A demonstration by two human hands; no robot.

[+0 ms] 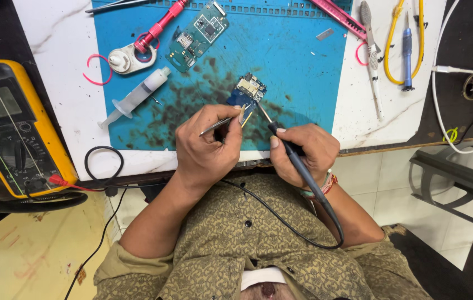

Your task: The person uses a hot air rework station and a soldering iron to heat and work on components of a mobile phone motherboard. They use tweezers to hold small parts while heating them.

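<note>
Circuit board on blue mat; left hand fingers pinching tweezers, right hand gripping soldering iron.

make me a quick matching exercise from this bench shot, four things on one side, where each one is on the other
Things:
1. soldering iron
2. tweezers
3. syringe
4. multimeter

Places:
A. lying on the blue mat's left part
B. in the left hand
C. at the bench's far left edge
D. in the right hand

Pairs: 1-D, 2-B, 3-A, 4-C
</note>
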